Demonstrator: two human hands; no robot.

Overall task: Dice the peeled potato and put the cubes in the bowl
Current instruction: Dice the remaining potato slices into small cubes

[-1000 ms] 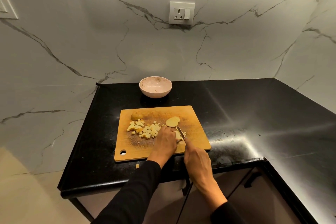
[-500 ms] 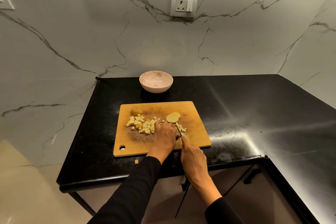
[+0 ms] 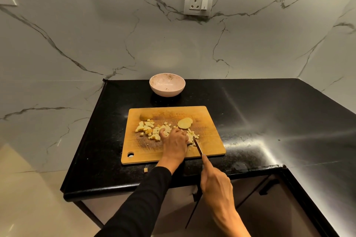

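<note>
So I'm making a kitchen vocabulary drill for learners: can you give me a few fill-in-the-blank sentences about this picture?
1. The knife is held in the ____ hand.
2. The potato cubes lie on the wooden ____.
3. The pink bowl stands on the black ____ behind the board.
4. One stray cube lies ____ the board, on the counter's near side.

Missing words: right; cutting board; counter; off

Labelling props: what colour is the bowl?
Pale pink bowl with faint brown specks inside; the head view shows it.
</note>
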